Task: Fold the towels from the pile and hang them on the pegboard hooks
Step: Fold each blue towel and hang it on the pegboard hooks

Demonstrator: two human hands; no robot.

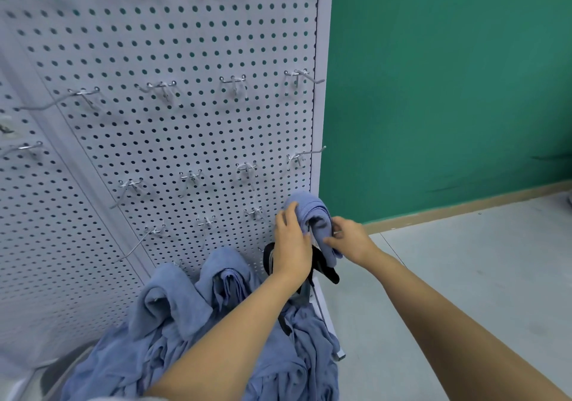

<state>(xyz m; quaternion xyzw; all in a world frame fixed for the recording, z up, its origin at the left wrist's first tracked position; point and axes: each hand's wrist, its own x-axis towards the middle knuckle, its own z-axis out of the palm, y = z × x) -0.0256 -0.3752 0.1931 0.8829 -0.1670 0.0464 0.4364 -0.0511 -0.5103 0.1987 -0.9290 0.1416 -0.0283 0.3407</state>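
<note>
Towel (305, 207) hangs folded, long axis downward, between both grips: left grip (291, 239) curls round its pegboard (185, 60) side, right grip (349, 241) pinches the outer fold.

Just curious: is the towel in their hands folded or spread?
Folded: the towel shows stacked layers, held by left hand and right hand.

Wire hooks (191, 177) jutted from the pegboard (154, 44) in rows, with bare perforated face between them; two hung towels (173, 295) and the pile (303, 354) crowded the board's foot; the left hand (291, 245) and right hand (351, 239) both gripped a folded towel (309, 205) at the lower right edge, a black object (325, 269) just beneath; rightward, open floor (464, 276) ran to the green wall (448, 90), leaving room there.
</note>
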